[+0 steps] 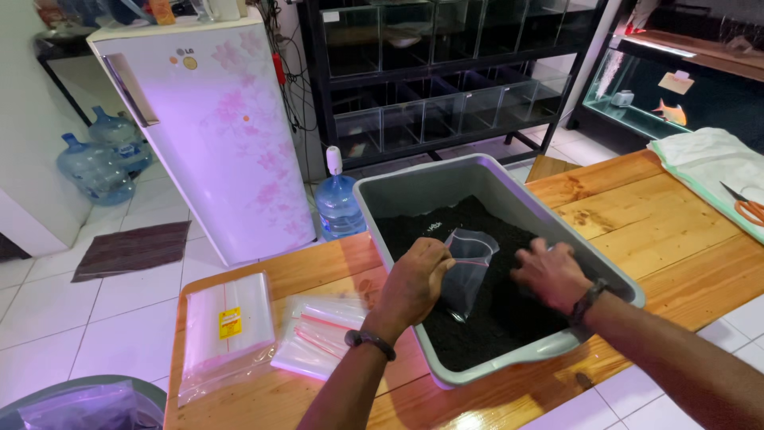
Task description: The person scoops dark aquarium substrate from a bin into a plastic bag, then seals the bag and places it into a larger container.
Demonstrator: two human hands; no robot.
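Holding a clear zip bag (468,267), both hands dig in black granules (485,318).

Your left hand (414,279) holds a small clear zip bag (468,267) open-mouthed over the black granular substrate (493,318) inside the grey plastic tub (446,179). Your right hand (551,272) rests palm-down in the substrate, just beside the bag. The tub sits on the wooden worktop (637,207). Two stacks of flat clear zip bags (231,322) lie on the worktop left of the tub. Orange-handled scissors (746,207) lie on a white cloth (700,159) at the far right.
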